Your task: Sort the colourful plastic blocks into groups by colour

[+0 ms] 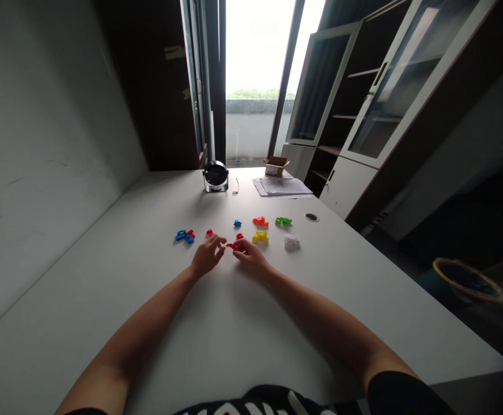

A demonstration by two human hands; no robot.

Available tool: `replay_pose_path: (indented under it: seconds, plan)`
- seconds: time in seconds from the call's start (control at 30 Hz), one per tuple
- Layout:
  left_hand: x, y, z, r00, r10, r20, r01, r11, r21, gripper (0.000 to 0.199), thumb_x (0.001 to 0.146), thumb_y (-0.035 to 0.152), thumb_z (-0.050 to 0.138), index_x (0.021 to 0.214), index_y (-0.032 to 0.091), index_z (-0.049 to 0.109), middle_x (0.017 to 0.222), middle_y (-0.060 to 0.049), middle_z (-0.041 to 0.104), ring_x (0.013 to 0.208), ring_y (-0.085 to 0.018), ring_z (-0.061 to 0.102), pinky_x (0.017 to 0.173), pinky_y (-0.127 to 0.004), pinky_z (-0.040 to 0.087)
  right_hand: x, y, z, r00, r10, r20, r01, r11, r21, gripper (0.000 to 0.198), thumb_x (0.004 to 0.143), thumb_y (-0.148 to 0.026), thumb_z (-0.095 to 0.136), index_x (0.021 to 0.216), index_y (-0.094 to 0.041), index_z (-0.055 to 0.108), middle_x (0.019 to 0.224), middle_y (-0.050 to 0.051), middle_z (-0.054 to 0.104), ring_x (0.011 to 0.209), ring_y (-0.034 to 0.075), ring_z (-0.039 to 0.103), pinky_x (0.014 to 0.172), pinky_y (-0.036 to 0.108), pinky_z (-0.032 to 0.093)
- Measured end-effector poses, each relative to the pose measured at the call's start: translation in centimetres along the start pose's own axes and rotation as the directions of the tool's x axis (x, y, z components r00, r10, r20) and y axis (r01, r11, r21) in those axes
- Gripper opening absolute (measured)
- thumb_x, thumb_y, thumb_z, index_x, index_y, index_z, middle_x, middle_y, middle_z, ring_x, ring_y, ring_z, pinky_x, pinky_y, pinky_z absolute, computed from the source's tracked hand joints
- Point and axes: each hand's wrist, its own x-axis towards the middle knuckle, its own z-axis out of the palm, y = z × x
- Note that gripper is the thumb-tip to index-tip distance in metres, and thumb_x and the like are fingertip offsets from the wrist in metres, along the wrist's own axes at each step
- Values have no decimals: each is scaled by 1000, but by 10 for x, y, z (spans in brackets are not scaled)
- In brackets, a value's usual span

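Watching over the feed, I have the small red piece (231,246) at the tips of my right hand (251,253), thumb and fingers closed lightly around its right end. My left hand (208,256) is curled just beside it, thumb and forefinger slightly parted; whether they have hold of anything is too small for me to tell.

The relation I judge to matter most is this: the red piece lies in the gap between my two hands, its long axis running roughly side to side, its free end pointing at my left fingertips. My right hand is the nearer, being the one that has it; the left sits a short gap away, at about the same level.

Just beyond my right fingers is another red piece (239,236), and beyond my left knuckles a red bit (210,233). Further out, a blue piece (237,223) lies straight ahead, a blue-and-red cluster (189,240) to the left, and yellow (260,237), orange (260,221), green (283,221) and white pieces (291,242) to the right on the table (147,219).
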Motion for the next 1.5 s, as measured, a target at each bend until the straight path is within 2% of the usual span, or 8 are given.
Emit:
replay_pose_path:
  seconds: [0.17,0.27,0.37,0.5,0.67,0.93,1.17,1.5]
  plan:
    - [-1,-11,1,995,-89,-42,88,996,-34,16,94,16,54,107,22,60,101,-3,67,82,-17,67,75,-33,55,8,-9,-16,980,-158,-121,108,932,-346,19,91,-34,63,106,-22,65,95,5,68,80,18,62,72,31,49]
    - [-1,-14,1,991,-120,-53,118,992,-43,15,91,13,55,101,22,63,99,-4,68,83,-17,67,77,-33,55,18,-17,-31,971,-204,-127,82,779,-622,14,94,-29,60,104,-22,67,101,7,69,90,21,62,81,33,47]
    - [-1,-14,0,991,-129,-41,127,991,-46,16,90,13,55,98,22,65,99,-4,68,83,-17,67,74,-32,55,29,-23,-41,984,-171,-51,58,579,-813,16,97,-28,58,107,-21,68,105,9,69,100,25,58,88,36,43]
    - [-2,-13,-2,991,-128,-27,126,991,-51,16,89,12,56,96,22,67,97,-4,68,83,-17,66,73,-32,55,39,-26,-41,996,-89,8,42,390,-920,19,98,-28,56,111,-20,69,108,12,69,107,28,54,94,38,37]
    - [-2,-15,-1,989,-145,-18,144,988,-46,15,89,13,56,93,22,68,96,-4,68,82,-17,66,75,-32,54,41,-25,-33,997,-72,12,30,262,-965,23,95,-18,55,113,-19,70,111,15,68,114,31,49,100,42,31]
    - [-2,-19,1,990,-142,-3,141,989,-32,13,89,15,57,91,22,68,96,-4,68,82,-17,65,75,-32,53,42,-19,-26,996,-82,45,60,200,-978,26,94,-15,51,109,-16,72,109,16,68,112,32,48,104,45,27]
    - [-2,-17,0,990,-143,3,143,989,-33,14,88,13,57,90,22,68,96,-4,68,82,-17,65,76,-33,54,42,-13,-21,997,-62,44,56,203,-977,24,92,-13,52,101,-17,73,104,16,70,114,33,49,100,43,30]
    - [-1,-15,0,989,-146,0,146,989,-38,13,88,15,58,90,22,69,96,-4,69,81,-18,65,75,-33,54,38,-12,-18,995,-91,29,53,266,-962,31,101,-28,45,101,-18,75,104,15,71,109,32,52,96,44,32]
